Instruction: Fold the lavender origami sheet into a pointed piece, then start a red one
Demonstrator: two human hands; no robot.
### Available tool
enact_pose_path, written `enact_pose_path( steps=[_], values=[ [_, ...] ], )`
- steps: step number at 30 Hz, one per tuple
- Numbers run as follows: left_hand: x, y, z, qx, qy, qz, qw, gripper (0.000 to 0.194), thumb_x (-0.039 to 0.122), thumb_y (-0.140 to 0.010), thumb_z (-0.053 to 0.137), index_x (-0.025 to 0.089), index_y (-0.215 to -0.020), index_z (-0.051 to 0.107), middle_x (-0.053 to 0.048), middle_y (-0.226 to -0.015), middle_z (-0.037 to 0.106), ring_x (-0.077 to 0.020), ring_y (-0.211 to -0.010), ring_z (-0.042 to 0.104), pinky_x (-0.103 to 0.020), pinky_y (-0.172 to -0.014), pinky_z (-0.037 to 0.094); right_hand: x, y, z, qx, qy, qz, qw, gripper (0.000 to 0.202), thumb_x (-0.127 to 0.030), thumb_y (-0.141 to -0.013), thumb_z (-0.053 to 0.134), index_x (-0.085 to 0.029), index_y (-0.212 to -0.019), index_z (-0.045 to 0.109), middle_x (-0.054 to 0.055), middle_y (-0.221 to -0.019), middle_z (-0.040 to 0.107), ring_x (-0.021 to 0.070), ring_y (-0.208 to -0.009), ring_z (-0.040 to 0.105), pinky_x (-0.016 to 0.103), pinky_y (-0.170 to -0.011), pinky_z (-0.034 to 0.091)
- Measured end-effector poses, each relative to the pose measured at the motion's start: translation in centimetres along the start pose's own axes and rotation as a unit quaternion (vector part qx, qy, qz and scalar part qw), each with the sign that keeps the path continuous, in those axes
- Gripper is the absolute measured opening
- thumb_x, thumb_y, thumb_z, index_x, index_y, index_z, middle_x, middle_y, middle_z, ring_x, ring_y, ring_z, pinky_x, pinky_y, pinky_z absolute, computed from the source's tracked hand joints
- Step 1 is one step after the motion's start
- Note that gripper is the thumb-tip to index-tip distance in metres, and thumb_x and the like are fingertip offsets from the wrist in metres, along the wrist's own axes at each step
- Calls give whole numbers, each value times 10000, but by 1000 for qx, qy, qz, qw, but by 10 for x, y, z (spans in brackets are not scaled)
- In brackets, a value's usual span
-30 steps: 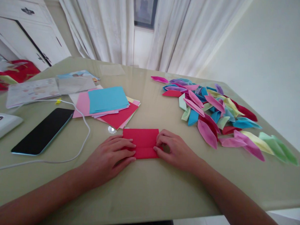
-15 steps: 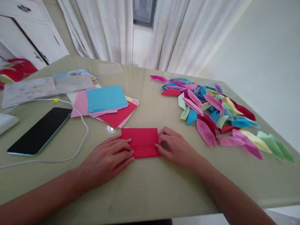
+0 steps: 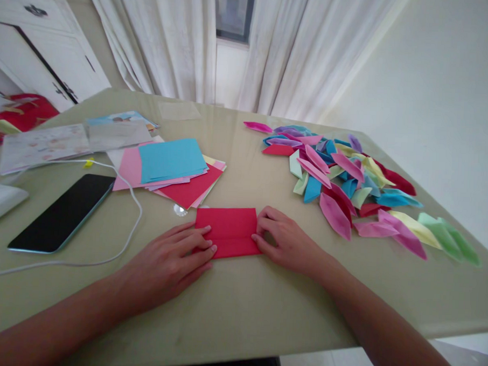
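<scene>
A red sheet of paper (image 3: pixel 230 225) lies on the table in front of me, with a crease running across it and a folded strip along its near edge. My left hand (image 3: pixel 176 261) rests at its left side, fingertips on the paper's lower left part. At the right edge, my right hand (image 3: pixel 284 238) holds the paper between bent fingers and thumb. Beyond the sheet sits a stack of coloured paper, with blue sheets (image 3: pixel 172 161) on top and a red one (image 3: pixel 193 186) sticking out.
A heap of folded paper pieces (image 3: pixel 345 171) spreads over the right side. To the left are a phone (image 3: pixel 62 213), a white cable (image 3: pixel 135 227), a white device (image 3: pixel 2 202) and printed packets (image 3: pixel 45 144). The table's near edge (image 3: pixel 321 351) shows below.
My left hand has shifted slightly left and its fingers have moved a little on the red paper. My right hand stays almost in place.
</scene>
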State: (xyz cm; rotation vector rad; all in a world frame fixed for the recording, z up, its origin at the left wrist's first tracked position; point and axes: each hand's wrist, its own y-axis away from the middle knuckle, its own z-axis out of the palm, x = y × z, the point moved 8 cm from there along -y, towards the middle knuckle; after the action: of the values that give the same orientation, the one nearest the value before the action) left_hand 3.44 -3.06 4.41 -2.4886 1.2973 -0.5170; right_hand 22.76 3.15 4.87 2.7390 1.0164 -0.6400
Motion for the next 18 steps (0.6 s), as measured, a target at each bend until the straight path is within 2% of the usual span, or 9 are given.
enact_pose_path(
  steps=[5, 7, 9, 11, 14, 16, 18],
  values=[
    [1, -1, 2, -20, -24, 21, 999, 221, 185, -1074, 553, 185, -1225, 714, -76, -1146, 783, -298, -1255, 699, -480, -1127, 522, -3, 1, 1, 10, 42, -6, 999, 124, -176, -985, 636, -172, -863, 615, 80, -974, 631, 221, -910, 611, 350, -812, 490],
    [4, -2, 4, -49, -43, 43, 997, 268, 169, -1077, 529, 183, -1293, 686, -83, -1182, 778, -313, -1247, 699, -494, -1106, 527, -9, 3, -2, 40, 91, -24, 995, 47, -173, -990, 624, -164, -950, 647, 107, -1018, 674, 250, -956, 622, 387, -853, 501],
    [8, -3, 6, -79, -56, 62, 993, 333, 157, -1073, 521, 202, -1379, 642, -83, -1199, 771, -316, -1230, 703, -508, -1103, 522, -25, 9, -5, 90, 139, -81, 983, 106, -158, -1023, 578, -165, -1074, 671, 131, -1116, 722, 273, -1031, 634, 422, -911, 495],
    [10, -4, 7, -93, -58, 63, 992, 355, 224, -1073, 554, 218, -1423, 615, -88, -1193, 764, -314, -1200, 709, -516, -1113, 512, -46, 17, -4, 119, 157, -168, 966, 193, -149, -1064, 526, -186, -1175, 679, 120, -1215, 750, 265, -1084, 648, 423, -942, 488],
    [10, -6, 7, -91, -58, 48, 993, 389, 369, -1048, 631, 204, -1400, 628, -109, -1194, 756, -329, -1173, 710, -526, -1111, 509, -71, 26, 11, 75, 154, -269, 948, 242, -153, -1092, 493, -177, -1239, 684, 100, -1242, 768, 235, -1050, 672, 400, -925, 507],
    [11, -7, 8, -94, -59, 46, 993, 412, 388, -1030, 661, 190, -1391, 633, -114, -1191, 756, -339, -1176, 705, -533, -1110, 506, -76, 27, 19, 48, 159, -275, 947, 239, -162, -1095, 496, -145, -1228, 693, 109, -1190, 777, 236, -1012, 679, 397, -896, 524],
    [12, -7, 8, -91, -60, 47, 993, 419, 394, -1023, 672, 189, -1386, 638, -111, -1183, 758, -334, -1167, 708, -526, -1111, 504, -75, 25, 23, 27, 166, -252, 953, 220, -173, -1088, 517, -131, -1189, 708, 113, -1122, 779, 240, -978, 679, 394, -858, 535]
  ],
)
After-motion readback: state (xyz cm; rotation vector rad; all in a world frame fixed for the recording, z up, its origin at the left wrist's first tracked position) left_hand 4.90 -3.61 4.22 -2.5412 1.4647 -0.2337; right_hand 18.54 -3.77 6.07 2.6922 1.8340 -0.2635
